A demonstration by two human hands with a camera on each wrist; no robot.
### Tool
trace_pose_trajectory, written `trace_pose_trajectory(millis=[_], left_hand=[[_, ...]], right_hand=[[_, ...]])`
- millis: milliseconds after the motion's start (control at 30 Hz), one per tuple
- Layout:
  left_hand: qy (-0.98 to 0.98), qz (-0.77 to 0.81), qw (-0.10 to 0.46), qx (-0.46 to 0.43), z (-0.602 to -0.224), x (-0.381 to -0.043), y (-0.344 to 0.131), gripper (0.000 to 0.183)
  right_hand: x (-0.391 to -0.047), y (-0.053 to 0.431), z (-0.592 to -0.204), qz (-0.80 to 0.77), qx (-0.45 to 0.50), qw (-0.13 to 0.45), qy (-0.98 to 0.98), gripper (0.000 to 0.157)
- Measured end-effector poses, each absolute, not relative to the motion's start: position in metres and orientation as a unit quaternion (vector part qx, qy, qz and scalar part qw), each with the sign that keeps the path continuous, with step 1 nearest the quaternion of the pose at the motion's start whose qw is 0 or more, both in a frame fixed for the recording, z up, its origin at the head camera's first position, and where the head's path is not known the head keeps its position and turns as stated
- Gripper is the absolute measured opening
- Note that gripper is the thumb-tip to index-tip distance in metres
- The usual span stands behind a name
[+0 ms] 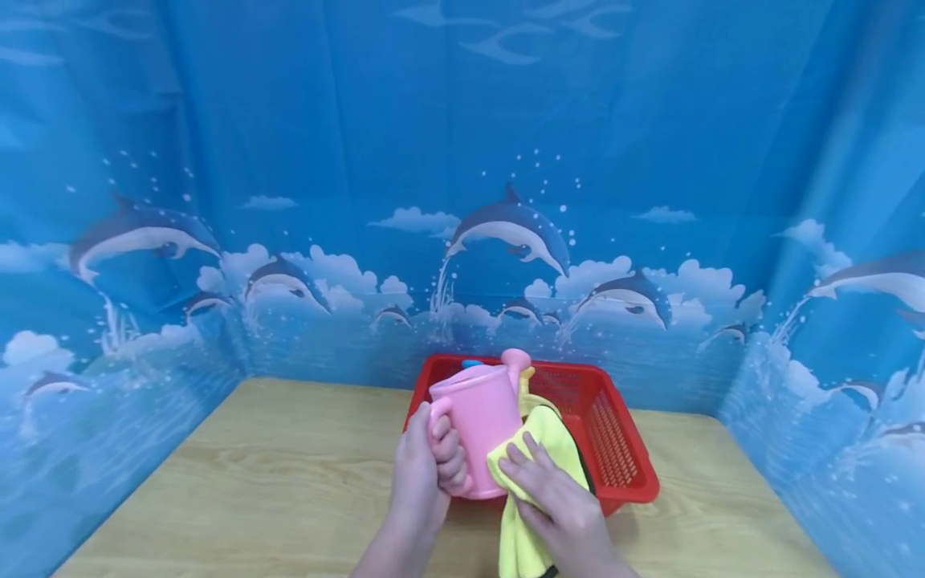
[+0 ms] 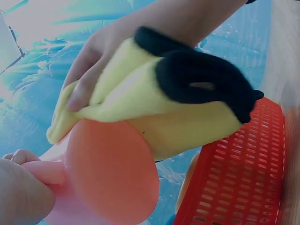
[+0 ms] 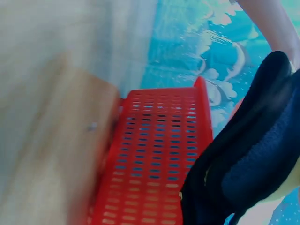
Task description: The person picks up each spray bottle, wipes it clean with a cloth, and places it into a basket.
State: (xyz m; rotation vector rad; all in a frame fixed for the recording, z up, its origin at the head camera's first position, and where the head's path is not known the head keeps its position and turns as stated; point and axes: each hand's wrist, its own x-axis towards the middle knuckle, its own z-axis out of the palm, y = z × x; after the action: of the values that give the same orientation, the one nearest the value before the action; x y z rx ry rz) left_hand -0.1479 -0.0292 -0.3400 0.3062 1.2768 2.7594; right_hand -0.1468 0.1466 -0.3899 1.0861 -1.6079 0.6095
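Observation:
A pink watering can [image 1: 478, 425] is held up over the near left part of a red basket, its spout head at the upper right. My left hand [image 1: 430, 459] grips its handle, fingers curled round it. The can's round base [image 2: 115, 171] faces the left wrist view. My right hand [image 1: 560, 502] holds a yellow cloth [image 1: 552, 437] with dark edging against the can's lower right side. Part of the cloth hangs below the hand. In the right wrist view the cloth's dark edging [image 3: 255, 154] hides most of the hand and the can.
The red perforated basket [image 1: 621, 445] stands on the wooden table [image 1: 303, 474]. Inside it are a yellow item [image 1: 538, 401] and a blue item [image 1: 471, 364], both partly hidden behind the can. A blue dolphin-printed curtain [image 1: 347, 160] encloses the back and sides.

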Motion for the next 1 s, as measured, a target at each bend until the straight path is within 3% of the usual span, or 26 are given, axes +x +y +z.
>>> trace_pose_trajectory(millis=[367, 533, 700, 867, 1000], left_hand=[[0.386, 0.907, 0.083, 0.145, -0.341, -0.144, -0.029, 0.042], [0.4, 0.896, 0.11, 0.158, -0.342, -0.139, -0.022, 0.04], [0.411, 0.889, 0.131, 0.155, -0.344, -0.134, -0.015, 0.041], [0.436, 0.881, 0.142, 0.117, -0.342, -0.133, -0.014, 0.042], [0.408, 0.89, 0.137, 0.148, -0.342, -0.133, -0.016, 0.041]], right_hand=[[-0.132, 0.158, -0.386, 0.255, 0.489, 0.508, -0.661, 0.025], [-0.137, 0.158, -0.382, 0.34, 0.421, 0.501, -0.675, 0.024], [-0.144, 0.163, -0.373, 0.416, 0.331, 0.459, -0.712, 0.044], [-0.156, 0.166, -0.361, 0.425, 0.308, 0.47, -0.71, 0.049], [-0.156, 0.165, -0.358, 0.428, 0.305, 0.469, -0.71, 0.047]])
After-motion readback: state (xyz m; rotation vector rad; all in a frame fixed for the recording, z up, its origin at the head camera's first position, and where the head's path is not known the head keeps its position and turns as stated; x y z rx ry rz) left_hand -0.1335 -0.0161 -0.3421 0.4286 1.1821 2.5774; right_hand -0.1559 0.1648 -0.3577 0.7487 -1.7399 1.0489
